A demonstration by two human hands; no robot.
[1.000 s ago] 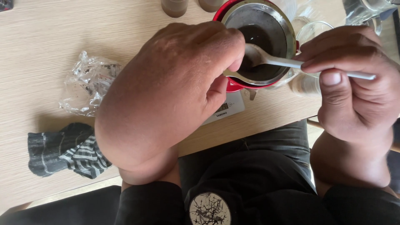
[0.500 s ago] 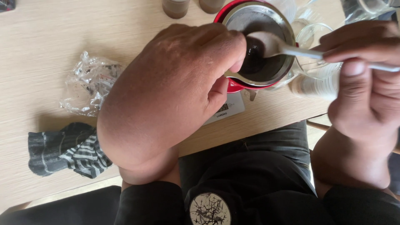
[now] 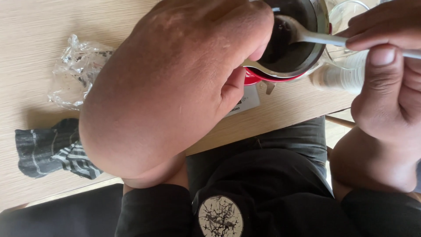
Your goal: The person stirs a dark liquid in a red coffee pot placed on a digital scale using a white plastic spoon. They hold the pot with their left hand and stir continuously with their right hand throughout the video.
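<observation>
Cloth (image 3: pixel 48 149), one, dark with pale stripes, lying at the left edge of the wooden table (image 3: pixel 30 44). Just above it, one crumpled clear plastic bag (image 3: pixel 74 72), dark crumbs inside. Left hand (image 3: pixel 171 87) curled around the rim of one red pot (image 3: pixel 289 52), fingers pressed to its side. Pot near the table's front edge, filled with dark liquid. Spoon (image 3: pixel 307 35), one, bowl dipped in the liquid, handle pinched between thumb and fingers of the right hand (image 3: pixel 386 87). Clear glass (image 3: pixel 346 17) just behind.
</observation>
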